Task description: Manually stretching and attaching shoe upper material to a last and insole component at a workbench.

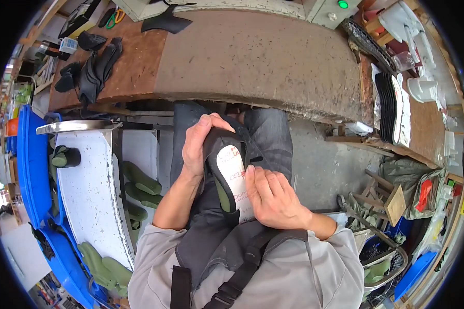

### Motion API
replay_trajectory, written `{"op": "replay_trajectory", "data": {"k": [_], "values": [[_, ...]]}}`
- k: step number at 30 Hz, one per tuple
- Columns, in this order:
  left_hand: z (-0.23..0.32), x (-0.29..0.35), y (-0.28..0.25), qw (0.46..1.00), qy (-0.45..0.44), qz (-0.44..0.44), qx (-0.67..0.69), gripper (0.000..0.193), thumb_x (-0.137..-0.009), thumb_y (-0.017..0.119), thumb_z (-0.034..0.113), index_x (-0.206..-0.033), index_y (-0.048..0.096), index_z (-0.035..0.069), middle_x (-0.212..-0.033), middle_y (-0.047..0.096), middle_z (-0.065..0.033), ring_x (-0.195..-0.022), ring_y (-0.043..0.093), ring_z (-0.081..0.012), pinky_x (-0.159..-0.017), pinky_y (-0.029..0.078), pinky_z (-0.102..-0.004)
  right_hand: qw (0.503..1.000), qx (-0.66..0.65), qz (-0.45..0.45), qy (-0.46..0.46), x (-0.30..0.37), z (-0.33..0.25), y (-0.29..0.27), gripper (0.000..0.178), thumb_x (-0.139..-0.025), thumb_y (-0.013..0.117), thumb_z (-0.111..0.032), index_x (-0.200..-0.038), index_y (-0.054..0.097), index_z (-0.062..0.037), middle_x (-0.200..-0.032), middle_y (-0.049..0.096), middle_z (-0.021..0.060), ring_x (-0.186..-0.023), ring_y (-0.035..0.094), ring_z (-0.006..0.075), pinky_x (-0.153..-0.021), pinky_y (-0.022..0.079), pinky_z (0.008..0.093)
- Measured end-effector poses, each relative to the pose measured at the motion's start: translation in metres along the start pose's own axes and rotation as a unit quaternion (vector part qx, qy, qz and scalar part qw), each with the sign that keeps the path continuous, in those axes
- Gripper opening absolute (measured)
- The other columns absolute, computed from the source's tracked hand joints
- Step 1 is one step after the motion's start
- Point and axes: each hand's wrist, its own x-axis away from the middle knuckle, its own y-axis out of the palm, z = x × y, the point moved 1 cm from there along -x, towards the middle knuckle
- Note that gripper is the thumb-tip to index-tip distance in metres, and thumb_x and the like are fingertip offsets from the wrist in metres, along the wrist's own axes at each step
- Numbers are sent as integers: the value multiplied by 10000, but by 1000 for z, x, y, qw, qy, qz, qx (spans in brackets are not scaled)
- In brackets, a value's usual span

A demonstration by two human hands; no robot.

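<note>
A green shoe last lies bottom-up over my lap, with a black shoe upper drawn around it. On its sole face is a white insole with red print. My left hand wraps round the far end of the upper, thumb and fingers closed over its edge. My right hand is closed at the right side of the insole, its thumb tip against the border where upper and insole meet. Whatever its curled fingers grip underneath is hidden. A dark apron lies beneath the near end of the shoe.
Ahead stands a brown workbench with a rough front edge; black upper pieces lie at its left. A stack of insoles sits at right. Green lasts rest by a white metal-edged table, near blue bins.
</note>
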Motion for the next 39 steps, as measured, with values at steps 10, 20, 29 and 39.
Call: {"op": "replay_trajectory", "data": {"k": [10, 20, 29, 39], "values": [[3, 2, 9, 998, 23, -18, 49, 506, -978, 290, 267, -844, 638, -74, -832, 596, -131, -745, 533, -175, -714, 414, -296, 498, -781, 130, 354, 18, 21, 33, 200, -935, 602, -180, -1074, 582, -38, -901, 591, 33, -807, 546, 105, -728, 445, 250], [-7, -1, 29, 997, -54, 39, -38, 432, -1010, 339, 287, -850, 618, -2, -786, 594, -28, -749, 524, -94, -695, 423, -252, 781, -442, 81, 433, 3, 14, 16, 188, -874, 667, -142, -820, 538, -17, -678, 596, 85, -598, 584, 131, -522, 458, 279], [-18, -8, 29, 984, -1, 74, -165, 455, -1022, 317, 303, -863, 595, -21, -779, 555, -139, -713, 535, -266, -706, 434, -335, 879, -346, -89, 314, -33, 0, -5, 312, -852, 692, -219, -678, 565, 6, -543, 552, 124, -448, 540, 234, -433, 418, 338], [-13, -3, 29, 971, 79, 55, -220, 440, -1019, 322, 286, -895, 615, -19, -769, 539, -129, -702, 539, -270, -671, 433, -346, 877, -430, 86, 195, -11, 8, 31, 285, -784, 697, -40, -599, 480, -29, -511, 432, 65, -403, 434, 199, -393, 326, 336]]}}
